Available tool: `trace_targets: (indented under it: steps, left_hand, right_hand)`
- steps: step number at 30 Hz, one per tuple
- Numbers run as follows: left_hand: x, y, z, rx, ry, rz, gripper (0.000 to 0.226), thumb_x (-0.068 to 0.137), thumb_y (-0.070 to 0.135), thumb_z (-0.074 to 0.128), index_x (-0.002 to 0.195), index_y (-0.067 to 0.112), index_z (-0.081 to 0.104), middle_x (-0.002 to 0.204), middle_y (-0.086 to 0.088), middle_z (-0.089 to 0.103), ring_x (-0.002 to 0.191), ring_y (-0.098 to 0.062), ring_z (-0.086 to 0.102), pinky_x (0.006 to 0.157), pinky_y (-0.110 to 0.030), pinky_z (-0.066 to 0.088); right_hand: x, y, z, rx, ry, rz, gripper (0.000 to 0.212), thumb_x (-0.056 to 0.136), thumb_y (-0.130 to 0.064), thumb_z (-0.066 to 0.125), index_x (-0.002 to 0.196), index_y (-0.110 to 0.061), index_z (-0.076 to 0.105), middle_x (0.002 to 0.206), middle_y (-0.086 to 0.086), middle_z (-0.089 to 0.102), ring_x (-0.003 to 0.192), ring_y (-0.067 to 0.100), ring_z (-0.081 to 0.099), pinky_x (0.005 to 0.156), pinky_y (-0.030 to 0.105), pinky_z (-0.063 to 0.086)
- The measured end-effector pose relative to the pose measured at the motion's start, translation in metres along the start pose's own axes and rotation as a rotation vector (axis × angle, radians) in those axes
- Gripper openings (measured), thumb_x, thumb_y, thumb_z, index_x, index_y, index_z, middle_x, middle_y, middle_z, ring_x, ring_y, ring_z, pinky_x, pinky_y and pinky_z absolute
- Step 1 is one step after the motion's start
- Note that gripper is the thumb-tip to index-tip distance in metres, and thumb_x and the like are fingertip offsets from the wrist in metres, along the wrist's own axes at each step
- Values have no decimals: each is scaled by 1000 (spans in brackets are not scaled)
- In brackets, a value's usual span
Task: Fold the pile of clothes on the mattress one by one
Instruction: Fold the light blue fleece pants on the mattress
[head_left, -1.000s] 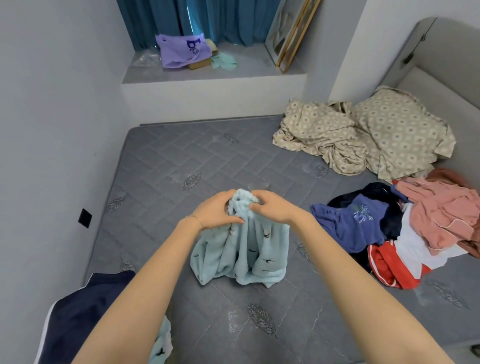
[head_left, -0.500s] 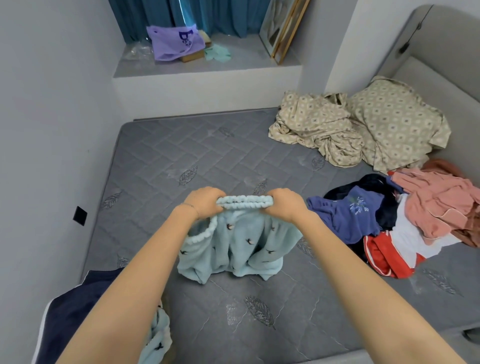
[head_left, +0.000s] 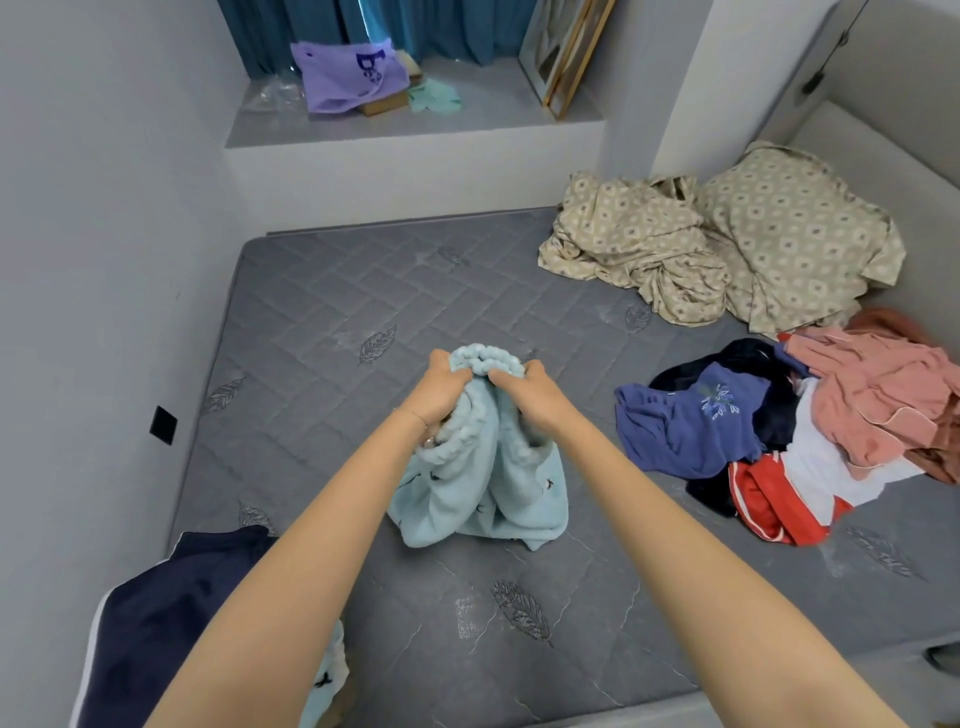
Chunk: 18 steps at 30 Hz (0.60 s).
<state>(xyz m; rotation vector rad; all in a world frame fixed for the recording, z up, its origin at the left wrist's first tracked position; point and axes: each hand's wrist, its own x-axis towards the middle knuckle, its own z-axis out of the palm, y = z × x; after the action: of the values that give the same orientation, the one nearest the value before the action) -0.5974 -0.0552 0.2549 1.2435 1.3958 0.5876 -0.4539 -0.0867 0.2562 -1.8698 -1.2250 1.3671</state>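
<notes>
At frame centre, your left hand (head_left: 441, 387) and right hand (head_left: 524, 397) both clench the light-blue fleece garment's (head_left: 483, 483) bunched waistband above the mattress (head_left: 322, 312).

The room is small with plain pale grey walls (head_left: 104, 208). A little black square (head_left: 163, 424) sits low on the left wall. At the far end there is a raised grey ledge (head_left: 415, 124) like a wide window seat. Dark teal curtains (head_left: 415, 26) hang behind it. A purple bag (head_left: 345, 78) lies on the ledge, and picture frames (head_left: 563, 52) lean against the wall on its right side. On the far right stands a pale padded headboard (head_left: 893, 130). Soft, even light fills the room.
</notes>
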Motion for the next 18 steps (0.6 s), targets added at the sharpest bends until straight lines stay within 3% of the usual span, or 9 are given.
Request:
trace_targets:
  steps: [2, 3, 5, 7, 9, 11, 15, 18]
  left_hand:
    - [3, 2, 2, -177, 69, -35, 11, 98, 15, 49, 103, 10, 40, 106, -12, 51, 92, -19, 54, 82, -34, 49]
    - [2, 4, 2, -248, 70, -66, 10, 98, 14, 48, 101, 12, 38, 102, -11, 50, 85, -17, 54, 75, -31, 50]
    - [2, 7, 1, -397, 20, -116, 11, 99, 11, 44, 108, 10, 38, 101, -12, 52, 79, -15, 56, 65, -28, 50]
    - [-1, 9, 1, -506, -116, -154, 22, 100, 10, 42, 121, 3, 43, 114, -22, 58, 97, -25, 64, 80, -37, 56]
    - [-8, 11, 0, -551, -240, -188, 33, 100, 12, 39, 128, -4, 48, 126, -28, 56, 116, -34, 59, 99, -46, 49]
    - [-13, 10, -1, -636, -285, -203, 37, 98, 15, 38, 124, -5, 55, 125, -26, 59, 118, -33, 58, 105, -46, 43]
    - [-26, 19, 2, -893, -281, -154, 44, 99, 26, 29, 109, -4, 60, 103, -21, 69, 102, -31, 63, 90, -41, 48]
    - [-30, 23, 9, -962, -263, -141, 59, 99, 39, 25, 129, -5, 50, 120, -25, 61, 116, -35, 55, 98, -44, 42]
  right_hand:
    - [-4, -4, -1, 15, -116, 7, 75, 80, -65, 51, 133, -11, 43, 129, -1, 54, 115, 20, 53, 99, 38, 42]
    - [-1, -1, -2, 5, -136, -6, 71, 78, -65, 50, 127, -15, 49, 123, -2, 59, 109, 19, 57, 97, 40, 46]
    - [2, 3, -3, 48, -96, -21, 37, 87, -42, 49, 107, -12, 56, 101, 1, 64, 89, 19, 60, 80, 36, 50]
    - [1, 4, -5, 118, 7, -20, 9, 91, -15, 43, 92, -12, 52, 88, 10, 58, 79, 22, 54, 70, 36, 46]
    - [-1, 4, -9, 192, 48, -28, 15, 92, -5, 39, 92, -13, 51, 87, 12, 56, 79, 23, 53, 68, 35, 45]
    - [-3, 1, -11, 272, 26, -2, 14, 96, -11, 41, 92, -11, 55, 87, 11, 61, 79, 22, 57, 68, 31, 48]
    - [-14, -10, -13, 309, -128, 37, 25, 96, -40, 51, 103, -20, 64, 96, 0, 71, 92, 16, 66, 84, 30, 53]
    - [-14, -10, 0, 268, -213, -142, 36, 93, -43, 58, 122, -22, 59, 110, -3, 71, 102, 8, 66, 87, 21, 51]
